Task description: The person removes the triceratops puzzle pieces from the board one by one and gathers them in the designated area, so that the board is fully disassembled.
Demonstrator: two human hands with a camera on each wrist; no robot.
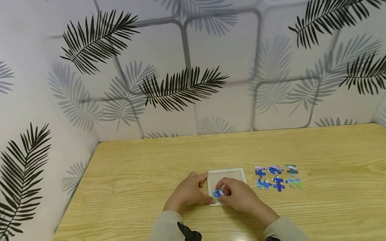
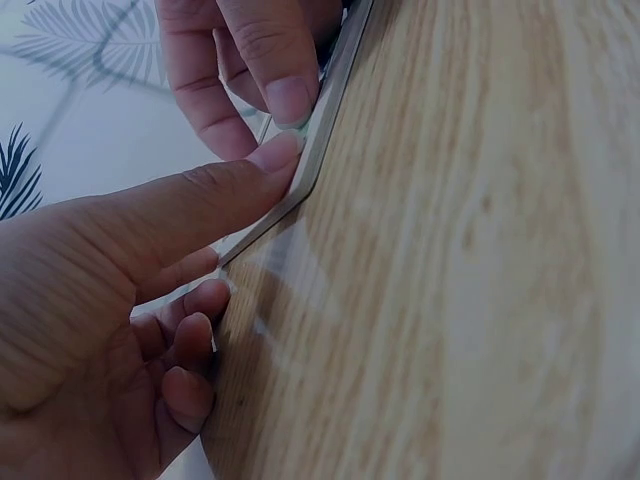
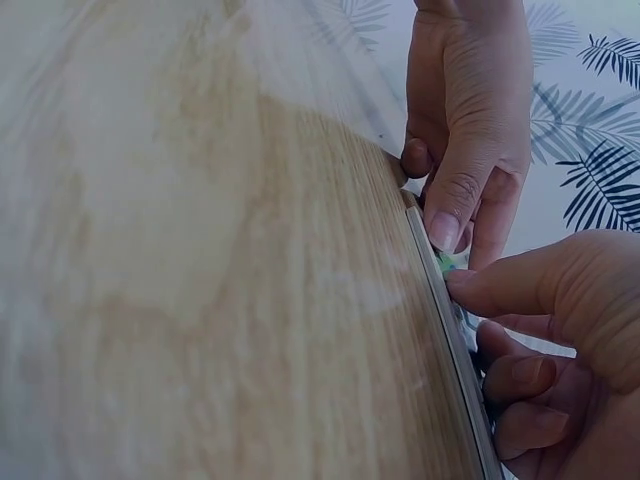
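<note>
A small square puzzle frame [image 1: 226,170] with a pale rim lies on the wooden table. My left hand [image 1: 187,192] grips its left side, index finger at the upper corner and thumb by the lower one. In the left wrist view the left thumb [image 2: 225,200] rests on the frame's corner. My right hand [image 1: 242,195] reaches over the frame and pinches a blue puzzle piece [image 1: 217,193] in its lower left part. A bit of green [image 3: 446,262] shows between the thumbs in the right wrist view; the fingers hide most of the piece.
Several loose puzzle pieces [image 1: 278,183], blue, purple and green, lie in two rows right of the frame. The wooden table [image 1: 347,179] meets a leaf-patterned wall [image 1: 219,51] at the back. Each wrist wears a black strapped device [image 1: 191,237].
</note>
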